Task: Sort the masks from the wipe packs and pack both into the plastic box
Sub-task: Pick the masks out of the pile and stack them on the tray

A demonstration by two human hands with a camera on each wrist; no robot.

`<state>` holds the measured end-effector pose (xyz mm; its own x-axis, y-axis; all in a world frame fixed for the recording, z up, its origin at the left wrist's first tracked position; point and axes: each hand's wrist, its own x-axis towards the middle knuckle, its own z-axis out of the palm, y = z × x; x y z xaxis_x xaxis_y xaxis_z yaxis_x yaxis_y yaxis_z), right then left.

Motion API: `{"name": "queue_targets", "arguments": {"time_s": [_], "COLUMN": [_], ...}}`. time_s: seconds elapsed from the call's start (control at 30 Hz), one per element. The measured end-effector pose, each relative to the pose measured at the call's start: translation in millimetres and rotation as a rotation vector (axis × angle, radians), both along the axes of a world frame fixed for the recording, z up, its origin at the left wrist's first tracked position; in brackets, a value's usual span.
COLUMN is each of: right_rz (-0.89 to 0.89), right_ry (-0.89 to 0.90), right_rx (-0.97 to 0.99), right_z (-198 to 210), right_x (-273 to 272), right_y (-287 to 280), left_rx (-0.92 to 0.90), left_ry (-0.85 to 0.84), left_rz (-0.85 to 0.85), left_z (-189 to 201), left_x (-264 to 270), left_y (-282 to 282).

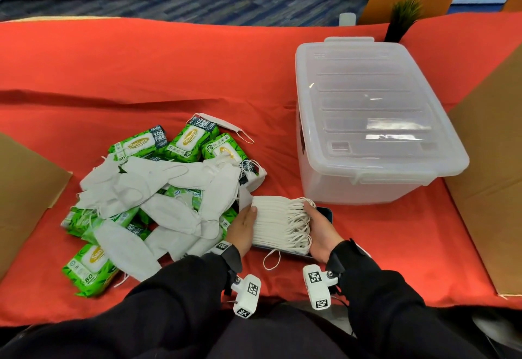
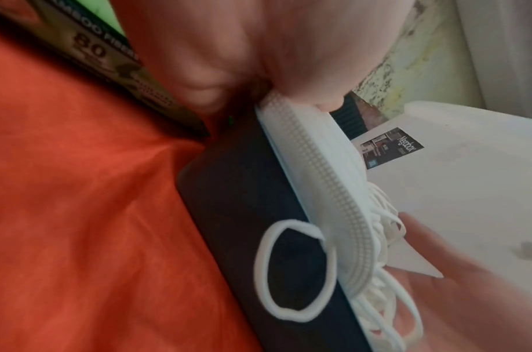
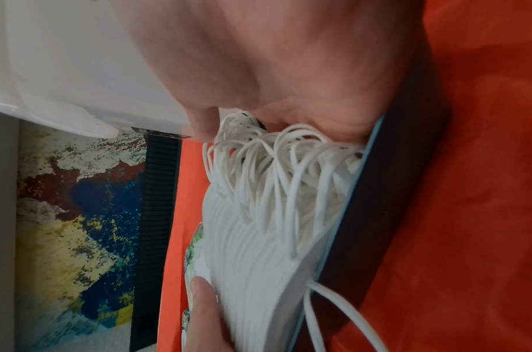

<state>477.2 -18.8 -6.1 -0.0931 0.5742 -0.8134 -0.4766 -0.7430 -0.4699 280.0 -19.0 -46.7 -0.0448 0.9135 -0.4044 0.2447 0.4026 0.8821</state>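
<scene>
A neat stack of white masks [image 1: 276,223] lies on a flat dark blue item [image 1: 326,213] near the table's front edge. My left hand [image 1: 244,227] grips the stack's left side, thumb on its top edge. On the right side my right hand [image 1: 319,231] grips it over the ear loops. The left wrist view shows my left hand [image 2: 258,71] on the stack [image 2: 312,166]. In the right wrist view, my right hand [image 3: 273,71] holds the loops of the stack [image 3: 252,262]. Green wipe packs [image 1: 189,139] and loose masks [image 1: 158,180] lie piled to the left. The clear plastic box [image 1: 367,99] stands behind, its lid on.
A red cloth [image 1: 141,62] covers the table. Brown cardboard [image 1: 25,178] lies at the left edge, and a larger cardboard sheet [image 1: 485,175] leans at the right. A small potted plant [image 1: 404,17] stands behind the box.
</scene>
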Motion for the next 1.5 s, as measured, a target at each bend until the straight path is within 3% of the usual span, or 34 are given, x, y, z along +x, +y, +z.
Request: {"name": "queue_targets", "arguments": {"time_s": [0.13,0.2,0.27,0.4,0.53,0.6,0.7,0.8,0.87,0.93,1.07,1.23,1.37,1.5], "right_rz": [-0.05,-0.071,-0.096,0.009,0.26,0.391,0.624,0.896,1.081,1.173,1.019,0.697,0.573,0.54], "right_ry": [-0.218,-0.342,-0.382,-0.447,-0.413,-0.43,-0.49,-0.57,-0.69,-0.819,-0.835,-0.681,-0.721,-0.67], "right_rx": [0.022,0.105,0.239,0.421,0.488,0.508,0.53,0.571,0.596,0.638,0.63,0.478,0.491,0.416], "right_z": [21,41,62,84,90,88,74,54,32,16,3,-1,18,21], "right_x": [2,-2,-6,-39,-100,-133,-187,-234,-262,-283,-310,-301,-280,-255], "right_y": [-9,-16,-20,-2,35,51,76,92,97,98,105,129,158,178], "left_rx": [-0.054,-0.076,-0.061,0.042,0.088,0.079,-0.008,-0.156,-0.125,0.032,0.244,0.362,0.35,0.273], "left_ry": [-0.133,-0.24,-0.224,0.041,0.532,0.692,0.856,0.99,1.026,0.994,0.758,0.555,0.45,0.579], "left_rz": [0.1,0.165,0.152,0.049,-0.087,-0.079,-0.029,-0.117,-0.212,-0.285,-0.401,-0.457,-0.301,0.062], "left_z": [9,26,48,79,85,78,57,35,28,24,21,19,30,37], "left_x": [-16,-37,-66,-158,-254,-293,-341,-357,-352,-340,-316,-309,-336,-390], "left_y": [8,14,19,27,41,46,46,42,41,41,38,43,58,92]}}
